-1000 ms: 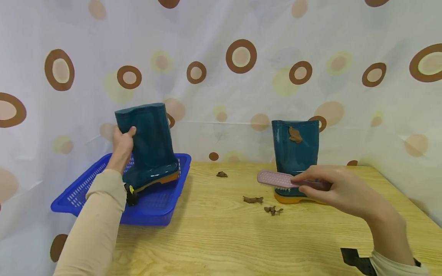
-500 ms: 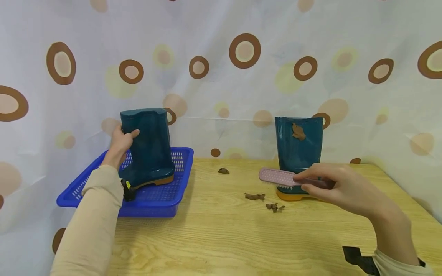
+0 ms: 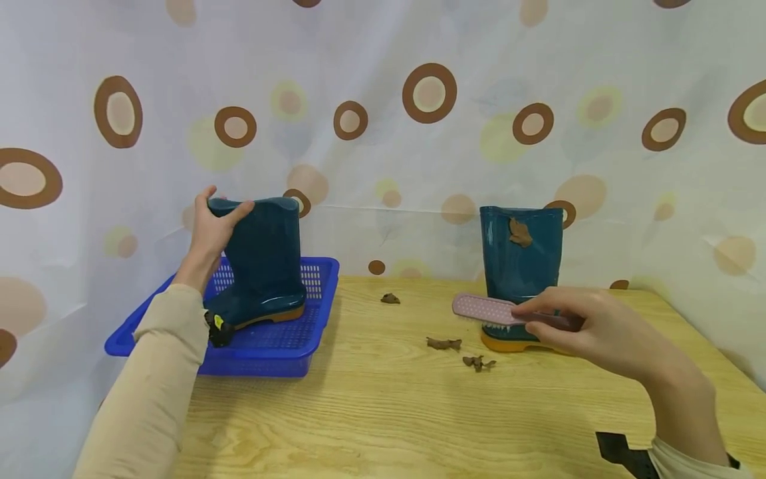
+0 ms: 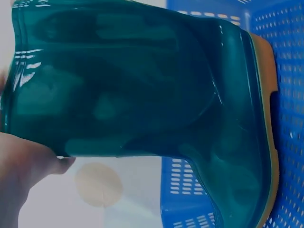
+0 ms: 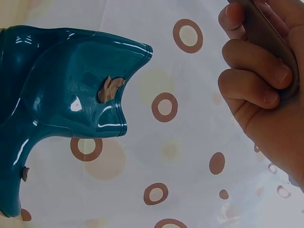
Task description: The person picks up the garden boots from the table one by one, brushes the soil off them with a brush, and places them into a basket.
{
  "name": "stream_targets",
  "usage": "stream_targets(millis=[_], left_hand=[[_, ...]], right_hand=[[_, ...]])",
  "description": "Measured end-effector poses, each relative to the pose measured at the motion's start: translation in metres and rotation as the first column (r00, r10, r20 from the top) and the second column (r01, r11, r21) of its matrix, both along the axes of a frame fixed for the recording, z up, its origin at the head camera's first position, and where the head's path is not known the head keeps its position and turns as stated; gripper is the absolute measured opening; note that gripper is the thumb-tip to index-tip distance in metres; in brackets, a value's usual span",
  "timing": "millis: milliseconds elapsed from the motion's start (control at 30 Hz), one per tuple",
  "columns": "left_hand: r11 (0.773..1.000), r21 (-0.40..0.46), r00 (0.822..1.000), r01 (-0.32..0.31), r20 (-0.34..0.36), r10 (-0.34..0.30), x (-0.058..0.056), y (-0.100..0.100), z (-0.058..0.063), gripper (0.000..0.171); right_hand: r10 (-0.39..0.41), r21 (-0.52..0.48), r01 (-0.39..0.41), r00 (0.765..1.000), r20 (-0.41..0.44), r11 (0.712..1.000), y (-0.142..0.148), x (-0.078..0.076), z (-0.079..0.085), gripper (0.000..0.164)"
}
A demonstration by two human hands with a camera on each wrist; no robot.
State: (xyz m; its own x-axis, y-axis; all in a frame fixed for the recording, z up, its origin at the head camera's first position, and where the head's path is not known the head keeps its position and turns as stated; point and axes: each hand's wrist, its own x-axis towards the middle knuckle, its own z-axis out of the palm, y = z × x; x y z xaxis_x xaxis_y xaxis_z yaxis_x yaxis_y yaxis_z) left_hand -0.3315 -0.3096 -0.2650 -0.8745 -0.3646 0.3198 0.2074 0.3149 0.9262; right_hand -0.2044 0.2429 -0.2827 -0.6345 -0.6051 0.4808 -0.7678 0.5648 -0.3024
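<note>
A dark teal rain boot (image 3: 263, 259) with an orange sole stands in the blue plastic basket (image 3: 299, 362), toe to the left. My left hand (image 3: 212, 229) is at its top rim, thumb and fingers spread. In the left wrist view the thumb lies along the boot shaft's edge, the other fingers mostly hidden behind it. My right hand (image 3: 604, 332) holds a pink brush (image 3: 483, 309) by its handle, white bristles down. Behind the brush stands a second teal boot (image 3: 520, 266), a brown dry leaf (image 3: 520, 232) stuck near its top.
Brown leaf bits (image 3: 444, 343) lie scattered on the wooden table (image 3: 371, 412) between basket and second boot. Another bit (image 5: 25, 174) clings to the second boot's foot in the right wrist view. A patterned curtain (image 3: 389, 153) hangs behind the table.
The left boot has come down from tilted to upright in the basket. My left hand has moved from its shaft up to the rim, fingers spreading. The right hand keeps holding the brush.
</note>
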Motion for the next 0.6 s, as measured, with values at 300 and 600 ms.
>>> stream_targets(millis=[300,600], left_hand=[[0.97,0.001,0.899,-0.242,-0.375,0.225,0.015,0.011,0.017,0.036],[0.937,-0.283,0.858,-0.203,-0.512,0.031,0.035,0.052,0.027,0.023]], right_hand=[[0.01,-0.003,-0.01,1.0,-0.009,1.0,0.0,-0.002,0.0,0.03],[-0.009,0.013,0.009,1.0,0.017,1.0,0.002,-0.002,-0.002,0.03]])
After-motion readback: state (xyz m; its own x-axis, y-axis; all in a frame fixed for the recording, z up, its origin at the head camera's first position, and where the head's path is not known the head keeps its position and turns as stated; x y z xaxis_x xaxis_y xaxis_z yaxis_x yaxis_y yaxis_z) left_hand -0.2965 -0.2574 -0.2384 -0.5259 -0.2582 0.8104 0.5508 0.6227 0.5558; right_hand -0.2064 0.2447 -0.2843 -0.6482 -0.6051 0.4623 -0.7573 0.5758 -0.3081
